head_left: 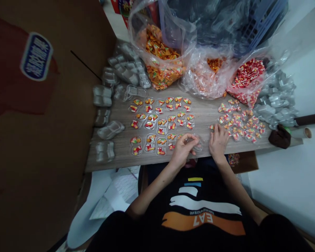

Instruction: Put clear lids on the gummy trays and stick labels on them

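Note:
My left hand [183,150] is closed, thumb and fingers pinching a clear plastic lid [198,144] above the table's front edge. My right hand [218,141] rests palm-down to its right, fingertips closed around the edge of a small filled plastic case [212,127]; part of that case is hidden. Left of my hands, open clear plastic trays [162,146] stand in rows, each with small pizza-slice-shaped and red-and-yellow pieces that look like gummy candy. Beyond my right hand lies a pile of filled cases [237,122].
Behind the rows stand plastic bags of orange pieces [162,66], a pinkish bag [204,78] and a bag of red pieces [248,77]. Empty clear shells are heaped left [128,66] and right [277,98]. A blue crate [265,21] is behind; a brown panel [76,105] borders the left.

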`<state>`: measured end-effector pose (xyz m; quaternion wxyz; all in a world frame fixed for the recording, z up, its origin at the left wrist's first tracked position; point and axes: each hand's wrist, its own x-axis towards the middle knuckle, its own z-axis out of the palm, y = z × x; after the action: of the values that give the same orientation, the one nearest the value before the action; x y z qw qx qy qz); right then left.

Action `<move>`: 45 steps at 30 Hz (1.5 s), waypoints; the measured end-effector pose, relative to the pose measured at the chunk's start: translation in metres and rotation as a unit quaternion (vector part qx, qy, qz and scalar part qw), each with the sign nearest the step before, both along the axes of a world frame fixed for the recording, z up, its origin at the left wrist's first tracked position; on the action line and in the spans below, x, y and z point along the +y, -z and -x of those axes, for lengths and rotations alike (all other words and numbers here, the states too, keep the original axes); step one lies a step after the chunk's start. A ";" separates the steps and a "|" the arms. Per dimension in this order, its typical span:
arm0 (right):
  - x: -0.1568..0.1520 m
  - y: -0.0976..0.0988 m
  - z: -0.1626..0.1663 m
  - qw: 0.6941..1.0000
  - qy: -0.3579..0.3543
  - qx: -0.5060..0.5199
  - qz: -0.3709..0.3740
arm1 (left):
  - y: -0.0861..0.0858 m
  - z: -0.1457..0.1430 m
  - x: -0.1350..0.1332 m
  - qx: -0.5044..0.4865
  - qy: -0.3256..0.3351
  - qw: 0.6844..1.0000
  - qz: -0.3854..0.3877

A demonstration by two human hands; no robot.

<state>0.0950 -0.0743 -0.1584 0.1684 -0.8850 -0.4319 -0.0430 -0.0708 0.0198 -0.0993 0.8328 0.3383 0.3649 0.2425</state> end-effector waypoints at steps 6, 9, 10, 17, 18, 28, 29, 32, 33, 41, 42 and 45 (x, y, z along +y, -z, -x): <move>-0.003 0.006 -0.004 0.996 -0.066 -0.026 0.051 | -0.001 0.001 -0.002 0.005 0.005 1.000 0.003; -0.003 0.002 -0.005 0.990 -0.085 -0.046 0.102 | 0.001 0.002 -0.003 0.007 0.007 1.000 0.010; -0.003 0.000 -0.005 0.988 -0.089 -0.050 0.114 | 0.002 0.002 -0.003 0.007 0.008 1.000 0.013; -0.003 -0.001 -0.006 0.987 -0.101 -0.043 0.120 | 0.004 0.001 -0.007 0.003 0.014 1.000 0.026; -0.003 -0.001 -0.007 0.987 -0.105 -0.040 0.119 | 0.003 0.001 -0.007 0.003 0.016 1.000 0.027; 0.033 0.001 -0.017 0.986 -0.102 -0.055 0.117 | -0.002 0.003 -0.006 -0.011 0.009 0.999 0.033; 0.041 -0.001 -0.021 0.987 -0.102 -0.057 0.113 | -0.002 0.005 -0.006 -0.010 0.010 0.999 0.035; 0.059 -0.009 -0.032 0.992 -0.081 -0.061 0.076 | -0.003 0.010 -0.003 -0.005 0.005 0.999 0.041; 0.061 -0.012 -0.034 0.994 -0.069 -0.062 0.053 | -0.002 0.013 -0.002 -0.004 0.001 0.999 0.042; 0.075 -0.024 0.008 0.987 -0.131 0.088 0.037 | 0.001 0.023 0.005 -0.010 -0.016 0.999 0.049; 0.079 -0.024 0.015 0.985 -0.133 0.096 0.048 | 0.000 0.025 0.006 -0.011 -0.016 0.999 0.050; 0.091 -0.024 0.029 0.981 -0.152 0.099 0.075 | -0.002 0.033 0.008 -0.009 -0.027 0.999 0.045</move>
<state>0.0657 0.0167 -0.1348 0.1483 -0.8192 -0.5443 0.1032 -0.1035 0.0282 -0.0975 0.8436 0.2881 0.3767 0.2518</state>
